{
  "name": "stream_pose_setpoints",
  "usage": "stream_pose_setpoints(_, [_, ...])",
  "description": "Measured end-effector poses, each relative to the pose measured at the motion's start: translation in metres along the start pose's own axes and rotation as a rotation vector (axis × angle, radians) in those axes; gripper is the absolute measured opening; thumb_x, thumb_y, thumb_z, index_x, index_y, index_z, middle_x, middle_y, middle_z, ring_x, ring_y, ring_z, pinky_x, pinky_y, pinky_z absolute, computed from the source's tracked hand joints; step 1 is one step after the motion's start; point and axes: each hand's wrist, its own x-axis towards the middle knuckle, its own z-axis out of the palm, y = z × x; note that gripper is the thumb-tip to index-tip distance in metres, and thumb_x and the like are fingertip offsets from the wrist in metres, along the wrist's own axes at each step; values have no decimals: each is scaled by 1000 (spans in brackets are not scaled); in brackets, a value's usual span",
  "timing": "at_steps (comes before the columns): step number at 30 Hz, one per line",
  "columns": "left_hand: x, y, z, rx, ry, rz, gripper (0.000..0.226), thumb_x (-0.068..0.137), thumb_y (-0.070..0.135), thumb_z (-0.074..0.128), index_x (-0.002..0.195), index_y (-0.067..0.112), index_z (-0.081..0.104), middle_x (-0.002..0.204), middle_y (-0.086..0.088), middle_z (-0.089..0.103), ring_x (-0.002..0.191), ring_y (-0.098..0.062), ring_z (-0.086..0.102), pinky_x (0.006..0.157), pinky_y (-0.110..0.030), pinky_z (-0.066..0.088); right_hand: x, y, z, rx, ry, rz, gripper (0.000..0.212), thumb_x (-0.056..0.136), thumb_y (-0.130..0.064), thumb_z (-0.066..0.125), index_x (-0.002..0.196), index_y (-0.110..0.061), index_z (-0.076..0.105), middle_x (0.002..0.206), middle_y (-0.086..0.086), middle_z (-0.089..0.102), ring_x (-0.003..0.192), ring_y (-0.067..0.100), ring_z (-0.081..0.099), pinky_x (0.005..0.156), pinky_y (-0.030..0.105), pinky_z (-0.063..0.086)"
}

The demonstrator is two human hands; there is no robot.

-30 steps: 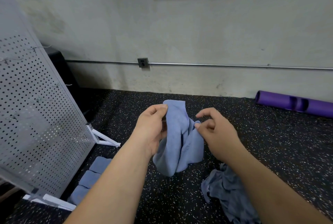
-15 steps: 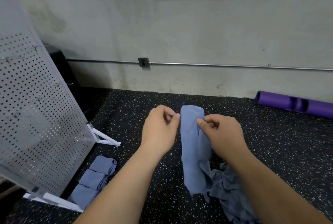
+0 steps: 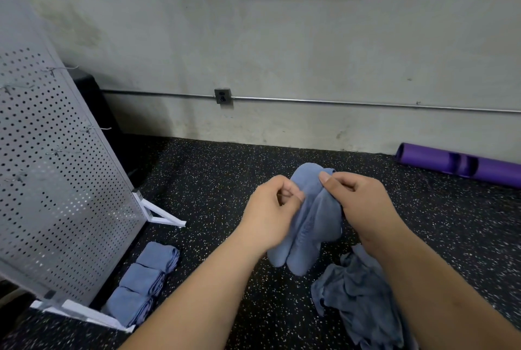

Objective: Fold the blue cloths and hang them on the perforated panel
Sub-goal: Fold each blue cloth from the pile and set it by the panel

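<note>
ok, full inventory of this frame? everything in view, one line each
perforated panel: 1, grey, leaning at left, wire hooks bare
held cloth: 1, blue, in the air, mid-frame
folded cloths: 3, blue, row on the floor at the panel's foot
crumpled cloths: pile, count unclear, grey-blue, floor lower right
roller: 1, purple, floor by the wall, right
outlet: 1, grey, on the wall
left hand: 1, fingers pinch held cloth
right hand: 1, fingers pinch held cloth
</note>
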Motion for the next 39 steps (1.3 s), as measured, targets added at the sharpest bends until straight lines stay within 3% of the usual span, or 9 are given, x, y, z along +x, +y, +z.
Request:
stream_pose_setpoints(7, [-1,2,6,33,28,-24,9,94,18,79,92,24,72,87,5,73,73,-2,61,74,-16,51,-1,4,7,61,-22,72,20,100,-24,74,89,-11,83,93,16,79,81,11,69,86,40,58])
stream_pose_setpoints(10, [2,2,1,-45,105,-112,8,99,18,73,93,20,70,78,7,67,66,-6,58,67,-23,52,1,7,3,22,22,61,10,100,-20,74,101,-21,83,90,-3,81,90,10,75,91,38,62])
stream_pose_setpoints(15, [8,9,-18,-421,161,-386,11,105,15,67,104,5,69,84,-9,76,74,-20,72,68,-40,66,5,9,-7,-206,62,-59,21,103,-15,65,96,-34,74,77,-10,70,74,11,60,73,34,50])
stream_pose_setpoints(20, [17,11,-35,-649,227,-544,6,108,16,63,104,12,67,89,-10,76,67,-17,66,48,-27,55,-2,1,-9,-374,-113,-92,39,100,-10,59,89,-42,79,86,-17,76,59,5,57,57,23,44])
stream_pose_setpoints(26, [21,13,-46,-909,193,-687,17,108,22,62,102,11,73,73,0,74,60,-13,66,52,-28,61,-14,0,3,-446,-268,-193,11,90,-40,82,99,-45,78,106,-25,71,98,1,67,83,21,52])
stream_pose_setpoints(31, [24,14,-45,-1050,148,-782,22,101,30,73,98,9,73,92,-5,68,98,-23,66,111,-42,52,-23,3,21,-519,-298,-232,21,91,-46,81,110,-40,75,106,-24,66,99,-6,62,80,9,43])
stream_pose_setpoints(32, [23,15,-45,-1064,138,-794,23,101,31,73,100,8,73,99,-7,70,106,-25,66,111,-45,53,-25,4,24,-522,-288,-235,18,90,-44,81,106,-39,74,103,-23,66,96,-6,62,78,9,42])
stream_pose_setpoints(35, [23,16,-45,-1099,126,-801,27,102,31,72,94,6,74,93,-9,72,95,-27,70,77,-45,65,-28,6,31,-510,-241,-234,12,88,-39,85,93,-36,74,93,-18,65,87,-3,60,73,9,41])
stream_pose_setpoints(39, [24,12,-48,-1017,238,-712,21,106,26,67,95,9,72,71,-1,71,65,-14,63,60,-32,58,-26,3,28,-527,-145,-232,14,89,-34,85,86,-37,72,94,-20,68,92,-7,62,76,11,46])
